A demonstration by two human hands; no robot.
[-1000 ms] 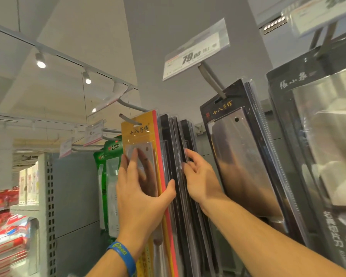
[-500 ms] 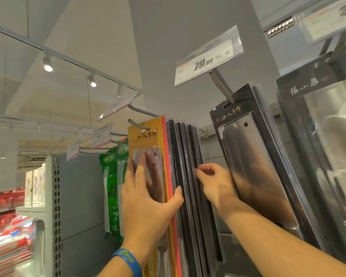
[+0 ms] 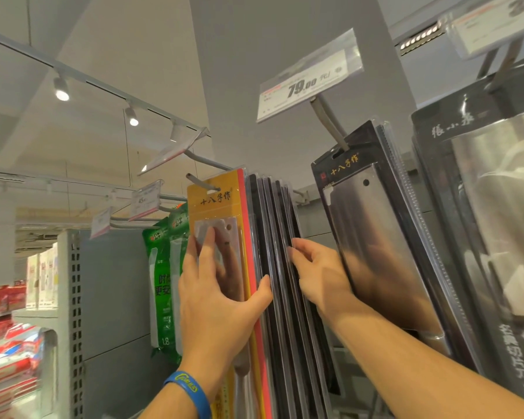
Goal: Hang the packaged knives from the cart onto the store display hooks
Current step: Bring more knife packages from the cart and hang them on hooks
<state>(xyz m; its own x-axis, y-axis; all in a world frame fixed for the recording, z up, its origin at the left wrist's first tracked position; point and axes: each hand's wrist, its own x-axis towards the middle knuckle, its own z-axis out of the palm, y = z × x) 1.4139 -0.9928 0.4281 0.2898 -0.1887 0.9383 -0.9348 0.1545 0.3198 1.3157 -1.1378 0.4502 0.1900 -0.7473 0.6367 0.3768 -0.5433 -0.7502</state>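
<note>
A yellow-and-red packaged knife (image 3: 215, 204) hangs at the front of a display hook (image 3: 198, 182). My left hand (image 3: 218, 300) grips it, fingers flat on its face and thumb hooked round its right edge. Behind it hang several dark packaged knives (image 3: 273, 237). My right hand (image 3: 318, 273) holds the right edge of that dark stack with curled fingers. A black packaged cleaver (image 3: 372, 225) hangs on the neighbouring hook (image 3: 327, 122) to the right.
A 79.00 price tag (image 3: 309, 80) sticks out above the right hook. Another black knife package (image 3: 481, 222) hangs at far right. Green packages (image 3: 164, 267) hang to the left beside a grey perforated upright (image 3: 74, 313). The cart is out of sight.
The view has shifted slightly, so the packages sit a little further right and lower. My right hand's fingers have curled more tightly on the dark stack. My left hand keeps its hold.
</note>
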